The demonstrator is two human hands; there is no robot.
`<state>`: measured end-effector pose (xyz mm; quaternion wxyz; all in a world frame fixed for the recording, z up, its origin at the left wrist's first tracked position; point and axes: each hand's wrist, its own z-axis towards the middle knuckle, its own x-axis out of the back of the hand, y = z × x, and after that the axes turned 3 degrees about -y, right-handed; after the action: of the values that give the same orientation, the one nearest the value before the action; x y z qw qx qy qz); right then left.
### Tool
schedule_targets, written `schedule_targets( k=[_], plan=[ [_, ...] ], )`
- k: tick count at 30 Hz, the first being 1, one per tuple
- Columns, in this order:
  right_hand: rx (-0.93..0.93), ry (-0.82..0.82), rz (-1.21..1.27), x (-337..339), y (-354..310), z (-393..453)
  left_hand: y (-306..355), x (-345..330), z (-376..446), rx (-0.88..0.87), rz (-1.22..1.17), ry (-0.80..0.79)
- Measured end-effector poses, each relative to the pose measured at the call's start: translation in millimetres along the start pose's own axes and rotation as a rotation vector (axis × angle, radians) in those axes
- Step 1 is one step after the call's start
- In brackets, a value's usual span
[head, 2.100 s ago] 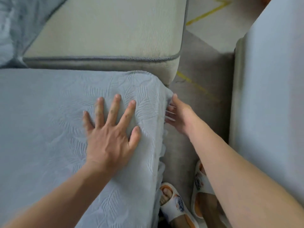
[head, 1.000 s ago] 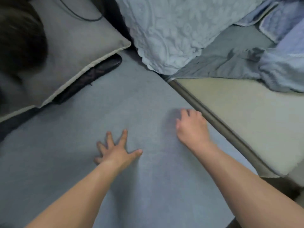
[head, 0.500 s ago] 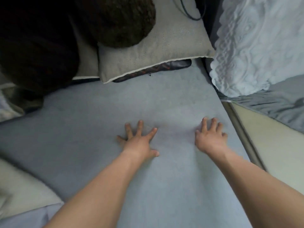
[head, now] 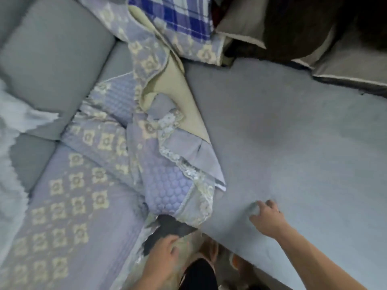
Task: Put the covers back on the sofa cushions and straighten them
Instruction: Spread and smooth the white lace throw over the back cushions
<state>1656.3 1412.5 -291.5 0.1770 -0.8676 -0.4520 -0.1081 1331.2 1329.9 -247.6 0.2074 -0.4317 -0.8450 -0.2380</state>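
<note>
My left hand (head: 162, 255) grips the quilted cover (head: 167, 185) edge, bunched up-left of it; right hand (head: 267, 218), fingers curled, presses the grey seat cushion (head: 293, 143).

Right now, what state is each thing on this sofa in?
Grey cover: spread flat over its cushion, smooth.
Patterned cover: crumpled, corner folded back, beige underside showing.
Left hand: gripping the patterned cover's front edge.
Right hand: resting on the grey cover, fingers curled.
Plaid cloth: bunched at the back.

no readable text, labels or signs
</note>
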Motion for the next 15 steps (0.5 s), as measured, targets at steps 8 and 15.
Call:
schedule_targets(
  k=[8,15],
  plan=[
    [0.021,0.271,0.596,-35.7,-138.6,64.0,-93.6,41.1,39.1,0.316,-0.403,0.185],
    [-0.076,0.232,0.616,-38.0,-189.3,72.7,-40.7,34.3,121.3,0.203,-0.615,0.171]
  ],
)
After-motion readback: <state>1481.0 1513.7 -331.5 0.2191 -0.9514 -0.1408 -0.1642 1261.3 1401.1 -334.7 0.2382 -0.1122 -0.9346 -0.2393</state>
